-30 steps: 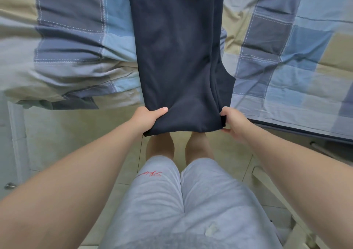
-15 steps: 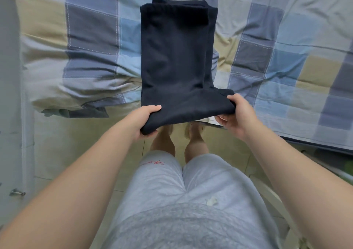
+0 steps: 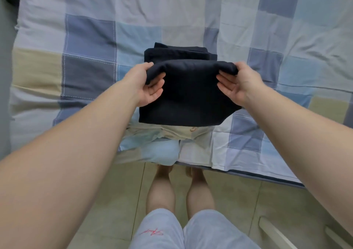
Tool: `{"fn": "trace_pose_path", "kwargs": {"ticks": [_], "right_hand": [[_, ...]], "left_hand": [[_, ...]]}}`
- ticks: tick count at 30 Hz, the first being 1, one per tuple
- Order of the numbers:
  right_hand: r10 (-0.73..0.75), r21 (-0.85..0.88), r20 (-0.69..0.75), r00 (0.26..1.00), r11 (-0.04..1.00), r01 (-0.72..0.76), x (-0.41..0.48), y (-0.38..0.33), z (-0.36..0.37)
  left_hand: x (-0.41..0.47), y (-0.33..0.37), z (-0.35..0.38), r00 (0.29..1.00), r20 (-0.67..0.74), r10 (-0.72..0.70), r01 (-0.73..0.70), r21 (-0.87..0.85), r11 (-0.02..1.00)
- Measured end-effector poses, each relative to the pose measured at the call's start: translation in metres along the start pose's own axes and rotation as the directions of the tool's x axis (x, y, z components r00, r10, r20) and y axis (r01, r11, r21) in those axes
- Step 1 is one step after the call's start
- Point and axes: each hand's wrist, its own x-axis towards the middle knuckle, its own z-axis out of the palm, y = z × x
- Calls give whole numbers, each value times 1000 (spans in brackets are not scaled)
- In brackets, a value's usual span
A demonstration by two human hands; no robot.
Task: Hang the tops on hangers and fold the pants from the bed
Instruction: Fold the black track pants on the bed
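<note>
The left hand (image 3: 150, 85) and right hand (image 3: 239, 83) have seemingly doubled pants (image 3: 189, 97) over.

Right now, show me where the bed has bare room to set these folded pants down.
Bare quilt lies left of the left hand, out to the bed's side edge, and right of the right hand. It is crowded at the near edge, where a beige garment lies under the dark pants.

Folded navy pants (image 3: 189, 95) on bed
</note>
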Motion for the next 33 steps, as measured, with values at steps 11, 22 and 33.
{"fn": "trace_pose_path", "kwargs": {"ticks": [11,22,33], "right_hand": [[-172,-877,344,923,293,382,118,68,-15],[45,-560,190,981,825,70,132,95,-35],[151,-539,220,964,843,-9,100,73,-32]], "left_hand": [[96,-47,6,717,299,630,-335,940,-65],[128,-51,-2,686,-214,696,-232,842,487],[107,-45,-20,925,-139,353,-140,740,658]]}}
